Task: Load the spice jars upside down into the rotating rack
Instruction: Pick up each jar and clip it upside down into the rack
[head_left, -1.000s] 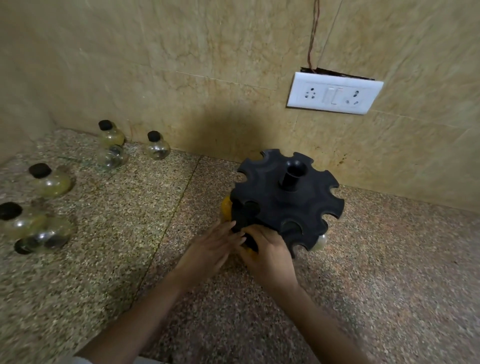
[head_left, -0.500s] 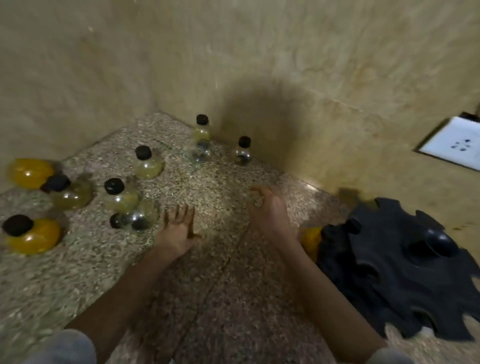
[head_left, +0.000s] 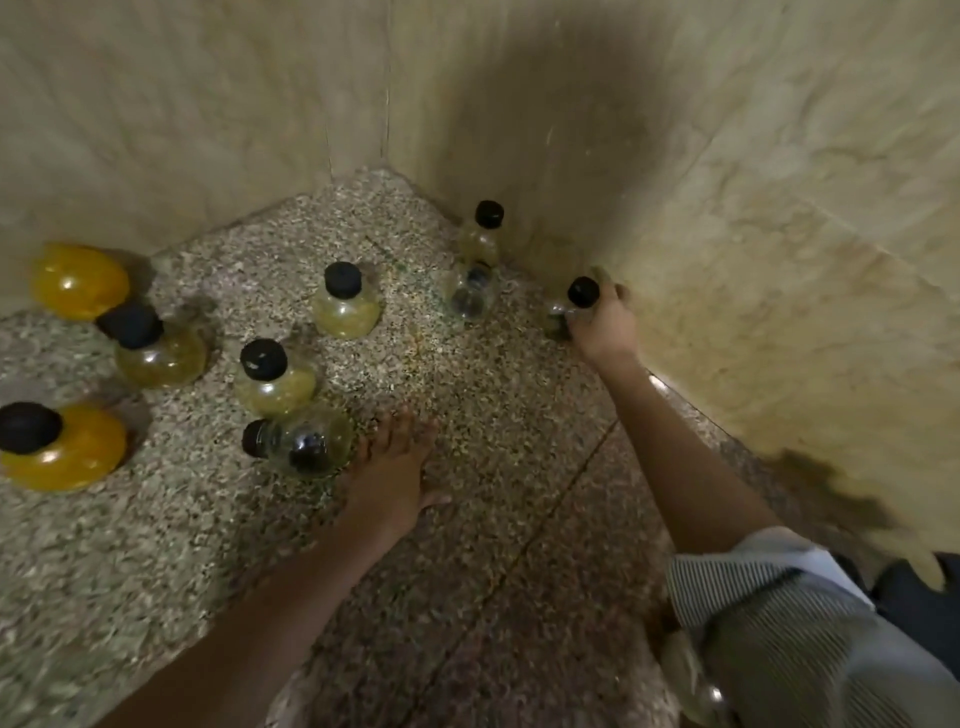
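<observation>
Several round glass spice jars with black caps are spread over the speckled counter (head_left: 493, 467) in the corner. My right hand (head_left: 605, 327) is closed around a small clear jar (head_left: 583, 292) standing against the right wall. My left hand (head_left: 389, 467) lies open and low on the counter, its fingertips right beside a clear jar (head_left: 306, 441) lying on its side. Upright yellow-green jars (head_left: 275, 379) (head_left: 345, 306) stand just behind it. Only a dark sliver of the black rack (head_left: 924, 597) shows at the lower right edge behind my striped sleeve.
Two orange jars (head_left: 78, 280) (head_left: 62, 447) and another yellow-green jar (head_left: 161, 348) sit at the far left. An upright jar (head_left: 480, 234) and a lying clear one (head_left: 470, 293) are in the corner. Tiled walls close in at left and right.
My view swung left, away from the rack. My right hand reached to the wall and closed on the small clear jar; my left hand stayed low beside the lying jar.
</observation>
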